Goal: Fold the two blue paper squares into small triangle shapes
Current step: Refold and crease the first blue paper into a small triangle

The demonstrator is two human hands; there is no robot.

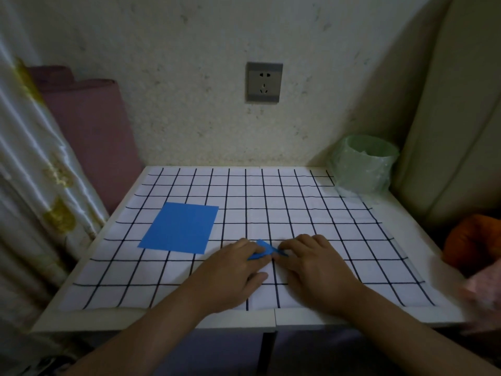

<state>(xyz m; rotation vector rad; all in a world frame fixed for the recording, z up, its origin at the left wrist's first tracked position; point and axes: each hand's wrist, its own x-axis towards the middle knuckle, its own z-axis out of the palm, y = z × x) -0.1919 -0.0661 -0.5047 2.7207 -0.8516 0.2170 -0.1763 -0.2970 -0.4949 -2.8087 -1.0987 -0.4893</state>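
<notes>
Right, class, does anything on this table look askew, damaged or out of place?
Nothing stands out. The flat square lies smooth on the cloth, the left hand and right hand rest on the folded paper, and the bin stands upright.

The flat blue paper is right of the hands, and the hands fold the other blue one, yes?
No: the head view shows the flat blue paper left of the hands. The left hand and right hand are folding the other blue paper.
</notes>
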